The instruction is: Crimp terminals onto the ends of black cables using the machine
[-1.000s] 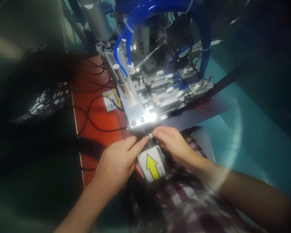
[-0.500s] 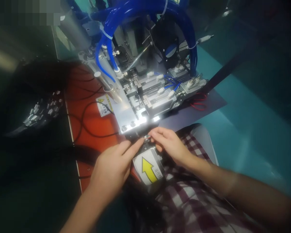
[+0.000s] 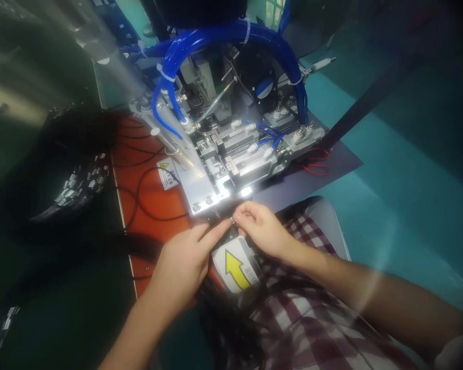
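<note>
At the front edge of the machine [image 3: 250, 154], the fingertips of both hands meet over a small metal connector [image 3: 232, 220], mostly hidden by the fingers. My left hand [image 3: 187, 252] comes in from the left, forefinger stretched toward the connector and its tip on it; its lower fingers are out of sight. My right hand [image 3: 260, 228] pinches the connector between thumb and forefinger from the right, its other fingers curled. Just below the hands is a white label with a yellow arrow [image 3: 235, 264]. Black cables [image 3: 227, 313] run beneath my left wrist toward the lap.
Thick blue air tubes [image 3: 224, 33] arch over the machine. On the orange surface [image 3: 162, 200] lie thin black cables and a warning label [image 3: 168, 173]. A bundle of cables with metal ends [image 3: 81, 185] is at the left. Red wires [image 3: 317, 162] hang at the right.
My right fingertips have moved slightly left, closing up to the left forefinger, and now cover more of the connector. The camera view has shifted a little.
</note>
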Motion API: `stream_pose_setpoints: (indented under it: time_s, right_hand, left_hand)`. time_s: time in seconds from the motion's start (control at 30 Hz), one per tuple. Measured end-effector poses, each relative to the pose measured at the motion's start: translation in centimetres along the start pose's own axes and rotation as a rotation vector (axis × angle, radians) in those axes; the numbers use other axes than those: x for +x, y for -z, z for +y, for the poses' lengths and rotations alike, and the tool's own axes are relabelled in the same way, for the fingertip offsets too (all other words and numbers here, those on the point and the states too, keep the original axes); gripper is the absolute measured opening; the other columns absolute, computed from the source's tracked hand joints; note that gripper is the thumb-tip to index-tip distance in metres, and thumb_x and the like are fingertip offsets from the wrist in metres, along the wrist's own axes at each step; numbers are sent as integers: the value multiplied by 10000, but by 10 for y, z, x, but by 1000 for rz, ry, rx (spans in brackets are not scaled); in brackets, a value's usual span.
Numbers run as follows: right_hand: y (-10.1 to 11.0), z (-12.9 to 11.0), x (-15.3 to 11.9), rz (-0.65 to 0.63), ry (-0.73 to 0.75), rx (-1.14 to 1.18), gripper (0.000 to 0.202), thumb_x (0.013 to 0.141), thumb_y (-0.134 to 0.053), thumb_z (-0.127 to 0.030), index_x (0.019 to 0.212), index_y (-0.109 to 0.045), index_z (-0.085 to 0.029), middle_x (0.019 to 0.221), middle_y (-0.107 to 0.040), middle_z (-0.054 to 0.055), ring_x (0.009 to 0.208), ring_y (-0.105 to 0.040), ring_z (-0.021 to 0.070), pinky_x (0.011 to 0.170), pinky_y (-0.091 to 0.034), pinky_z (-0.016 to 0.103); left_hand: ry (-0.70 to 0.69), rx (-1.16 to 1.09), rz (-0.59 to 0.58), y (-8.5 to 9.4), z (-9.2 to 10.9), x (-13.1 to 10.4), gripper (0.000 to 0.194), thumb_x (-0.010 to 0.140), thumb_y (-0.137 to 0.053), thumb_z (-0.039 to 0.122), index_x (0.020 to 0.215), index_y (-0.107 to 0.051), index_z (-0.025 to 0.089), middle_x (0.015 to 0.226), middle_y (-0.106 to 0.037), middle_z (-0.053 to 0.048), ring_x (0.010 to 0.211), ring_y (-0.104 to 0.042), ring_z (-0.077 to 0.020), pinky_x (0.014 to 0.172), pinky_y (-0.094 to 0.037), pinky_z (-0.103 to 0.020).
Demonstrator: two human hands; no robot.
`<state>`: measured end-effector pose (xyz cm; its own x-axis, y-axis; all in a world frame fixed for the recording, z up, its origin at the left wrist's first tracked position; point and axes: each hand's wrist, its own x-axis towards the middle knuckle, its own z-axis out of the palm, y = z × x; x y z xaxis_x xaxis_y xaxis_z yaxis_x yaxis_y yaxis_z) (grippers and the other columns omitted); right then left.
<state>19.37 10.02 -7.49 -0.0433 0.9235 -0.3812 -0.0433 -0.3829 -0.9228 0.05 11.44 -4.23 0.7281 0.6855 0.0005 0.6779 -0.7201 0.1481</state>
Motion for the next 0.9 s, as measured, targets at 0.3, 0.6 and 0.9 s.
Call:
stream_pose_setpoints:
  time_s: [0.3, 0.6, 0.9]
  right_hand:
    - [2, -6, 2, -52, -169, 67, 190, 876, -554, -229, 698, -554, -162, 547, -542, -44, 501, -511, 89, 546, -392, 234]
    - [7, 4, -5, -13, -82, 223, 191, 853, -584, -275, 716, -615, -146, 586, -572, -37, 505, -524, 79, 538, -395, 223]
    - [1, 0, -6, 49, -24, 56, 83, 813, -610, -215, 746, -580, -178, 518, -535, -64, 499, -538, 104, 531, -395, 231]
  left_hand:
    - [28, 80, 32, -3, 6, 2, 490, 875, -361, 57, 1272, -594, 227, 815, -604, -32, 601, -549, -148, 488, -360, -239]
    - [38, 18, 31, -1, 5, 1, 485, 890, -379, 77, 1300, -562, 259, 802, -570, -16, 606, -546, -133, 509, -392, -221]
    - [46, -78, 119, -8, -1, -7, 315, 912, -422, 114, 1188, -568, 157, 899, -648, -51, 729, -594, -161, 608, -459, -254]
